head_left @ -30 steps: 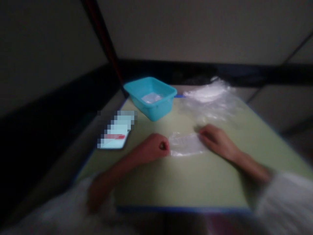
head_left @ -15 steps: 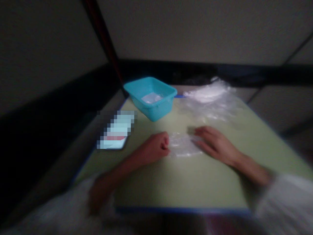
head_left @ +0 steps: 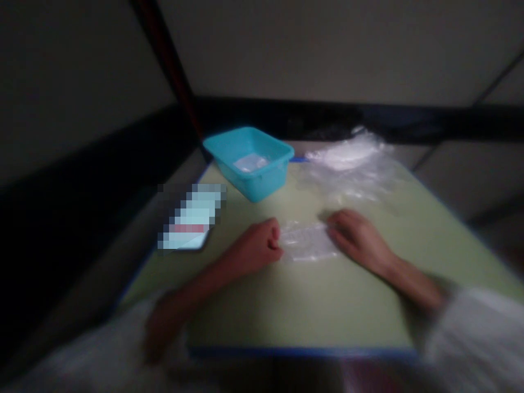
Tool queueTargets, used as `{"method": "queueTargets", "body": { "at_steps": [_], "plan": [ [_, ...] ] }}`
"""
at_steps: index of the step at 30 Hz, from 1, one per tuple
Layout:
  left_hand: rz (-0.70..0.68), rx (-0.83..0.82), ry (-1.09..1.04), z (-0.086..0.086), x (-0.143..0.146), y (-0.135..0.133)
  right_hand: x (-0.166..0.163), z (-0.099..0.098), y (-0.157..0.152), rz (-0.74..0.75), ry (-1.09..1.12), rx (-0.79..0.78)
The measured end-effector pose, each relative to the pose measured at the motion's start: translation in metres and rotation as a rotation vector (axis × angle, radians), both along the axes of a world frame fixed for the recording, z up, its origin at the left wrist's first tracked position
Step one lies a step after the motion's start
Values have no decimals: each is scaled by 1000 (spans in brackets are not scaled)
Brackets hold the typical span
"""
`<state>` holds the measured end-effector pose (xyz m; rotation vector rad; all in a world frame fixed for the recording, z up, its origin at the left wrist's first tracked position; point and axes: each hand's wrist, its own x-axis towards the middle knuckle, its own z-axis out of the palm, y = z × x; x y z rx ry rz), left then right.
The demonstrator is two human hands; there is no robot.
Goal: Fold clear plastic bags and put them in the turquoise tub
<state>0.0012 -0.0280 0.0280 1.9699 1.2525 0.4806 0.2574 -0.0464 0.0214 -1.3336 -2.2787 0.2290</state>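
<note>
My right hand (head_left: 357,239) slid back toward 3 o'clock, flat on the small clear plastic bag (head_left: 308,242). Left hand (head_left: 258,246), fisted, still pins its 9 o'clock edge to the counter (head_left: 295,305).

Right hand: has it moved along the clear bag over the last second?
Yes, slightly. The right hand slid left along the small clear bag, toward the left fist, judged against the turquoise tub.

A dim, plain room with a small work table

A green table (head_left: 303,305) with blue edging fills the lower frame; a turquoise tub (head_left: 249,161) and clear plastic bags (head_left: 352,166) sit at its upper part, bare walls behind.
</note>
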Motion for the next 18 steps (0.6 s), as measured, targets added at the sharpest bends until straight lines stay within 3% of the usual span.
{"method": "queueTargets", "body": {
  "at_steps": [7,10,14,18],
  "plan": [
    [-1,-9,20,3,2,-1,-2,2,-1,13,-1,32],
    [1,-17,10,4,3,-2,-4,4,-6,107,-6,85],
    [1,-26,-10,3,3,-2,-10,1,-14,264,-147,19],
    [2,-33,-3,5,3,-2,-13,-6,-17,247,-259,-18]
  ]
}}
